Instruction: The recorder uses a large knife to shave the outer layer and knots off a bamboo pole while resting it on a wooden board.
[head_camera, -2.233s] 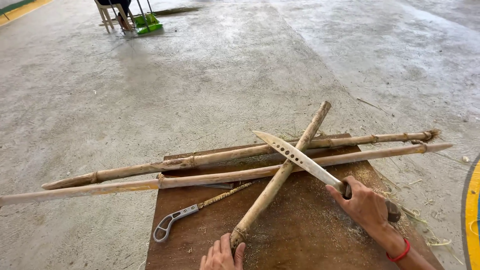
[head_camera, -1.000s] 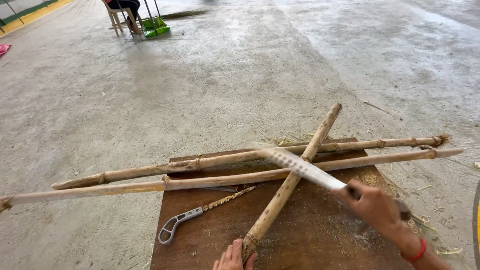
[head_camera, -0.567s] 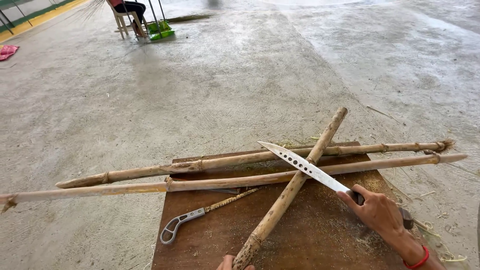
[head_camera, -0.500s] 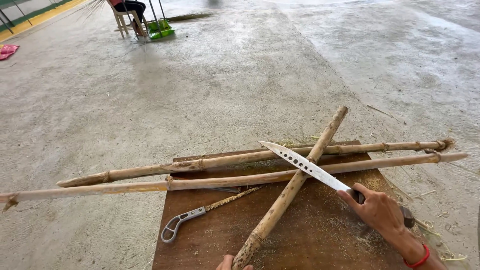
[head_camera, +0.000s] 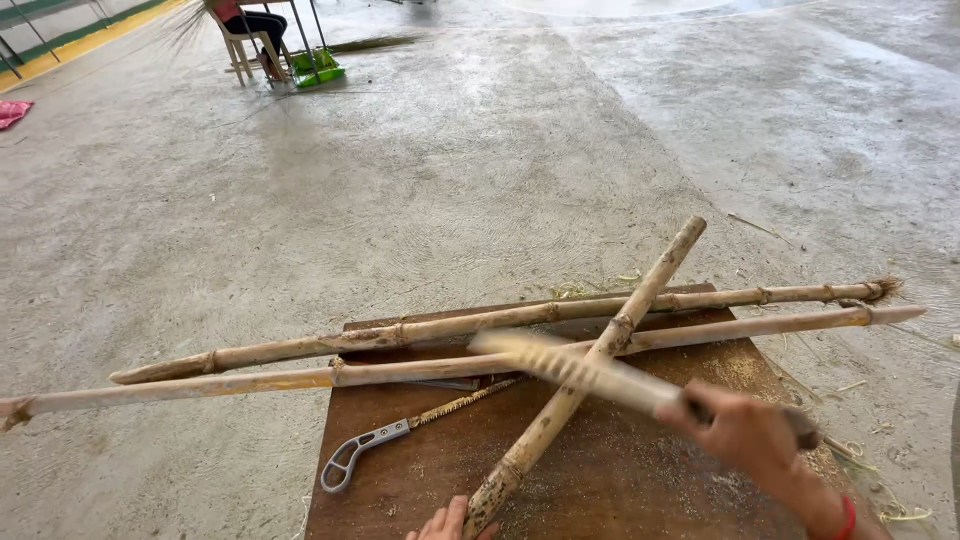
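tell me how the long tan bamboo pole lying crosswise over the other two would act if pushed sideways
The crosswise bamboo pole looks stiff, so it would probably pivot rather than bend. Round and propped on two horizontal poles, it may roll or slide. The left hand at its near end likely steadies it.

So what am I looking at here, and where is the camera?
The camera sits on a person's head and looks down at their own two bare hands. The right hand grips a long knife, blurred by motion, over a bamboo pole that slants across a brown wooden board on the concrete floor. The left hand holds that pole's near end. Two longer poles lie crosswise under it. A small saw with a grey handle rests on the board. Far off, another person sits on a chair.
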